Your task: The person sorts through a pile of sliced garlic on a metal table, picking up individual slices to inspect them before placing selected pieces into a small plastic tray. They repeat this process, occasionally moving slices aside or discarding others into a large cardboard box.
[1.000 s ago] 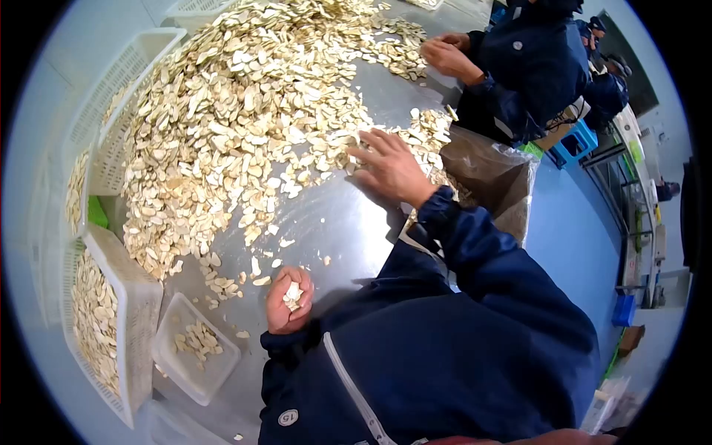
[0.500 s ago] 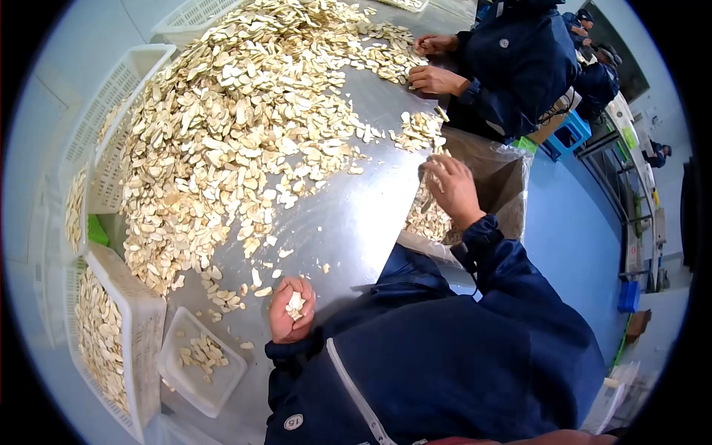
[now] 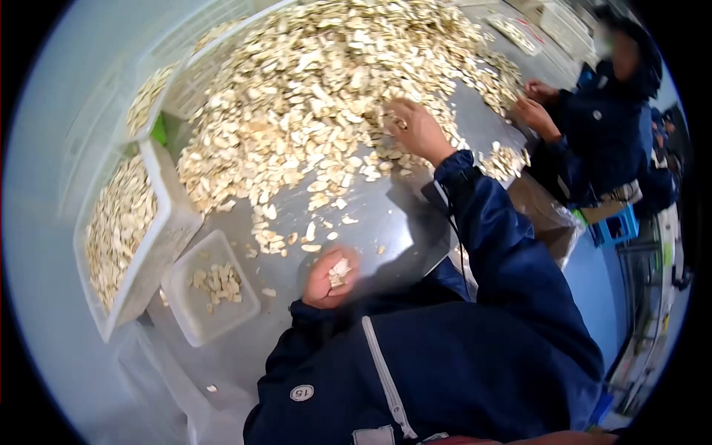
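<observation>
A large heap of pale dried slices [image 3: 297,111] covers much of the metal table [image 3: 378,215]. My left hand [image 3: 328,279] is curled around a few slices near the table's front edge, close to my jacket. My right hand [image 3: 419,132] is over the right part of the heap, palm down, its fingers slightly bent and apart; its fingertips are blurred, and I make out nothing held in them. To the left of my left hand, a shallow white tray [image 3: 248,298] has a small pile of slices in it.
White baskets [image 3: 174,215] with slices line the left side. Beyond my right arm is a lined box [image 3: 545,215], beside a small pile of slices [image 3: 504,161]. A co-worker in dark clothing [image 3: 612,126] has both hands at the heap's right end. A blue stool [image 3: 621,225] stands behind.
My right hand has moved from above the lined box to the heap. My left hand still has slices in it. The view has turned, shifting the table and co-worker to the right.
</observation>
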Motion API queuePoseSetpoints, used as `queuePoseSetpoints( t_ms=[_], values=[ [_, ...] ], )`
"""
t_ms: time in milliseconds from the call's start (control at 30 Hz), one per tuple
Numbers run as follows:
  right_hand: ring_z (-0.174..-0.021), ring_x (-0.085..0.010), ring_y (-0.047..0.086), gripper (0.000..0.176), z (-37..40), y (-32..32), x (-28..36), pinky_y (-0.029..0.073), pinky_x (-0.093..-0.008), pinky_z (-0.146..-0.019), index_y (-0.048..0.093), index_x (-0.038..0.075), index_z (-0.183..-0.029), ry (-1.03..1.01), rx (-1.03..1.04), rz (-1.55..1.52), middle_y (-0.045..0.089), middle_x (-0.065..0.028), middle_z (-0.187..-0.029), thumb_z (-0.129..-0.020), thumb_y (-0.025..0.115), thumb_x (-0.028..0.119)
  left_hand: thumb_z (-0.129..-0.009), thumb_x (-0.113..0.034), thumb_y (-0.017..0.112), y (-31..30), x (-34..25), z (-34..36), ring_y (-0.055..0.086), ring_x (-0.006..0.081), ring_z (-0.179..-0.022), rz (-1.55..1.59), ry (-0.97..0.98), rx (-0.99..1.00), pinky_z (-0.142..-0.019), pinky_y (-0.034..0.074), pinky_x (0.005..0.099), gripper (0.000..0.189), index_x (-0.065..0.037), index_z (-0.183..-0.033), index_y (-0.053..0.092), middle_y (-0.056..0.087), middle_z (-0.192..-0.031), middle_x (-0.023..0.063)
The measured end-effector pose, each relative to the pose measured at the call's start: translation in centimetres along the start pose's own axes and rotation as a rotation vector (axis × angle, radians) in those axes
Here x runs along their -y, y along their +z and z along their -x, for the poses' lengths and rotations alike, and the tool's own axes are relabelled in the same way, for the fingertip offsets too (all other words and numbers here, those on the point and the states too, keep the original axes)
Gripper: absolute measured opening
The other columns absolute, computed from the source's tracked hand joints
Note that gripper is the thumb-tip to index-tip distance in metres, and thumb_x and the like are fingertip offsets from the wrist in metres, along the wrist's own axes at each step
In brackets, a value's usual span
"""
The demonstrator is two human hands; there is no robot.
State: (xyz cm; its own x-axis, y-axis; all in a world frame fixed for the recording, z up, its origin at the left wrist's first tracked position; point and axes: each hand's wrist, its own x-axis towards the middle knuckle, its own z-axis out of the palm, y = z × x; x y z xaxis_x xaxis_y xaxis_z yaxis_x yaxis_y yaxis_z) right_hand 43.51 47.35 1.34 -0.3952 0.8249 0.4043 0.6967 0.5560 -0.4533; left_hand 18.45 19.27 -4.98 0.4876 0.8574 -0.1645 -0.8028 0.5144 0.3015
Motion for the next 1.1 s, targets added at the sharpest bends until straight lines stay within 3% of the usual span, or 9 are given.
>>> queuePoseSetpoints(
  t_ms=[200,300,400,433,500,700,833,1000,1100],
  values=[
    [-0.137,-0.0392,0.049,0.038,-0.6,4.0,0.8,0.042,-0.0475,-0.113,0.070,0.022,-0.130,-0.131,0.099,0.319,0.062,-0.0134,-0.141,-0.093,0.072,0.031,-0.109,-0.020,0.045,0.9,-0.3,-0.2,0.046,0.0115,-0.065,-0.041,-0.001,0.011,-0.037,0.029,0.0177,0.021,-0.003,-0.103,0.054,0.054,-0.096,0.0128],
    [-0.106,-0.0297,0.069,0.032,1.6,1.2,3.7,0.056,-0.0407,-0.094,0.072,0.020,-0.125,-0.005,0.159,0.004,0.068,-0.0057,-0.131,-0.093,0.070,0.025,-0.109,-0.021,0.046,1.0,-0.3,-0.5,0.043,0.0104,-0.059,-0.028,0.018,0.041,-0.036,0.029,0.0181,0.022,-0.002,-0.103,0.055,0.055,-0.095,0.0143],
    [-0.092,-0.0281,0.072,0.029,1.3,-0.6,3.3,0.059,-0.0379,-0.083,0.072,0.019,-0.124,0.198,0.149,0.027,0.069,-0.0067,-0.129,-0.095,0.068,0.022,-0.109,-0.022,0.046,1.3,-0.7,-0.5,0.041,0.0095,-0.056,-0.050,-0.032,0.033,-0.036,0.029,0.0181,0.023,-0.002,-0.103,0.055,0.056,-0.093,0.0151],
    [-0.100,-0.0311,0.071,0.029,0.9,-0.3,2.4,0.057,-0.0390,-0.088,0.072,0.021,-0.126,0.262,0.136,0.093,0.070,-0.0090,-0.128,-0.097,0.068,0.023,-0.109,-0.023,0.046,1.3,-0.7,-0.5,0.041,0.0095,-0.056,-0.044,-0.038,0.031,-0.036,0.029,0.0180,0.023,-0.002,-0.102,0.055,0.056,-0.093,0.0150],
    [-0.115,-0.0365,0.065,0.033,0.6,1.5,-0.8,0.053,-0.0445,-0.097,0.071,0.020,-0.128,0.011,-0.096,0.205,0.067,-0.0139,-0.133,-0.097,0.069,0.029,-0.109,-0.023,0.046,1.3,-0.7,-0.6,0.042,0.0095,-0.057,-0.037,-0.037,0.024,-0.036,0.029,0.0177,0.023,-0.002,-0.102,0.055,0.056,-0.094,0.0149],
    [-0.137,-0.0439,0.049,0.042,1.5,3.2,2.2,0.044,-0.0553,-0.108,0.071,0.016,-0.129,-0.087,0.088,0.253,0.056,-0.0196,-0.147,-0.095,0.071,0.041,-0.109,-0.030,0.047,2.5,-0.9,-0.3,0.032,0.0055,-0.048,-0.082,-0.027,-0.056,-0.040,0.025,0.0193,0.030,-0.002,-0.101,0.057,0.055,-0.079,0.0102],
    [-0.124,-0.0380,0.062,0.034,3.6,-0.2,5.7,0.051,-0.0458,-0.103,0.073,0.015,-0.126,-0.075,0.442,-0.177,0.057,-0.0198,-0.146,-0.097,0.071,0.031,-0.110,-0.022,0.044,1.3,-0.7,-0.5,0.043,0.0095,-0.060,0.009,-0.032,0.009,-0.037,0.030,0.0168,0.022,-0.004,-0.106,0.055,0.056,-0.096,0.0133],
    [-0.116,-0.0362,0.066,0.029,7.3,-1.3,4.8,0.054,-0.0426,-0.100,0.075,0.014,-0.122,0.002,0.146,0.025,0.067,-0.0149,-0.131,-0.095,0.073,0.024,-0.110,-0.022,0.044,1.0,-0.6,-0.6,0.043,0.0102,-0.058,-0.005,-0.033,0.028,-0.037,0.029,0.0178,0.022,-0.004,-0.107,0.055,0.056,-0.096,0.0128],
    [-0.115,-0.0360,0.067,0.027,8.3,-1.7,5.9,0.054,-0.0426,-0.100,0.076,0.014,-0.120,-0.128,0.336,-0.116,0.068,-0.0150,-0.130,-0.094,0.073,0.023,-0.110,-0.021,0.044,1.1,-0.5,-0.6,0.044,0.0110,-0.058,-0.001,-0.022,0.024,-0.037,0.029,0.0185,0.021,-0.003,-0.106,0.055,0.056,-0.096,0.0127]
  ],
)
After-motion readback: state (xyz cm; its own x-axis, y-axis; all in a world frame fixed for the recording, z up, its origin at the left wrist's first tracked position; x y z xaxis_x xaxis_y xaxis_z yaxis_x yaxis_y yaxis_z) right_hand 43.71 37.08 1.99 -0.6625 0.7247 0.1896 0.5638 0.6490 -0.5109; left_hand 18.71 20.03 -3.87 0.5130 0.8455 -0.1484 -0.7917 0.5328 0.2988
